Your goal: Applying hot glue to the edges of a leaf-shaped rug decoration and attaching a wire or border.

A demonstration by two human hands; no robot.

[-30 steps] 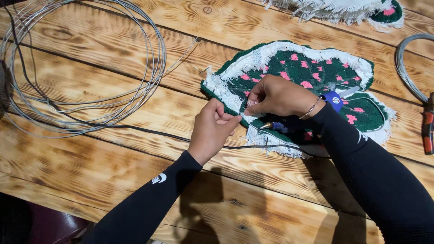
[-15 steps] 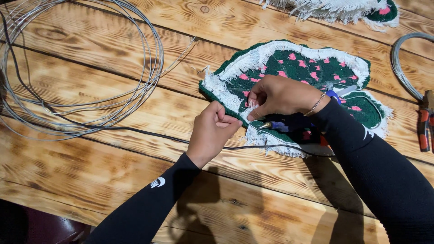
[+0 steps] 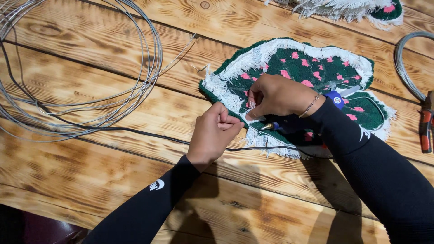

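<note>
two hands over a wooden table (image 3: 113, 68), and plenty lying round the green patch (image 3: 316, 68) that sits in the middle of it all. left of the patch, a big wire coil (image 3: 90, 90) sprawls across the boards, one loose end reaching toward the patch's left edge. a thin black cable (image 3: 135, 132) runs from under the coil to the patch's lower edge. right of the patch, another wire loop (image 3: 402, 63) and red-handled pliers (image 3: 425, 126) at the frame edge. above the patch, a second fringed piece (image 3: 352, 8), partly cut off. the patch itself is green with pink spots and a white frayed border.

both arms in black sleeves come up from below the patch. the left hand (image 3: 214, 135) sits just off the patch's lower left edge, curled, fingertips pressed together, pinching at the white fringe there. the right hand (image 3: 278, 96) lies on the patch, knuckles up, fingers bent down onto the border beside the left hand; what it grips, i cannot tell. a pen-like metal tip (image 3: 266, 127) shows just below it.
</note>
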